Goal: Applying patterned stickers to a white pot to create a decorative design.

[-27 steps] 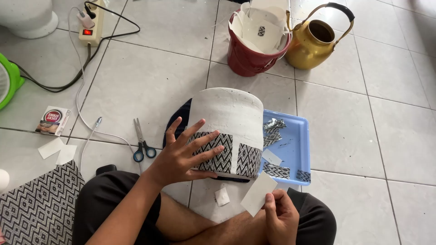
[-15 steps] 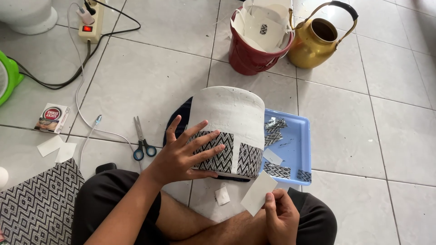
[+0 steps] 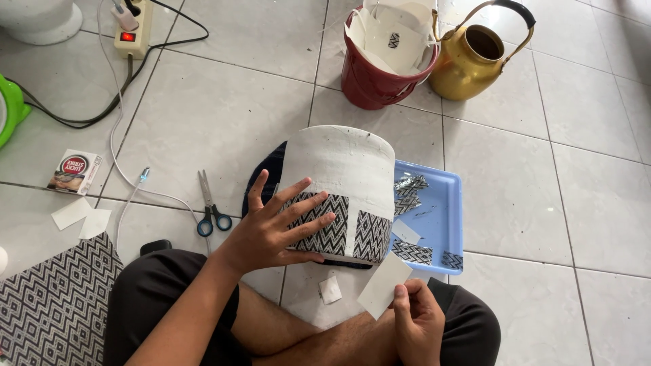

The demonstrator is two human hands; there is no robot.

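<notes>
The left hand (image 3: pixel 274 230) lay spread, best pressing the patterned strip (image 3: pixel 324 227) flat on the white pot (image 3: pixel 342 169) (right hand (image 3: pixel 417 322) pinched a backing paper (image 3: pixel 383 285)).

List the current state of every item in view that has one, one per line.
White pot: on its side, partly covered with patterned pieces.
Left hand: flat on the pot.
Right hand: pinching a white paper piece.
Scissors: closed, on floor.
Power strip: switch lit.
Gold kettle: lidless, upright.
Red bucket: holds paper scraps.
</notes>
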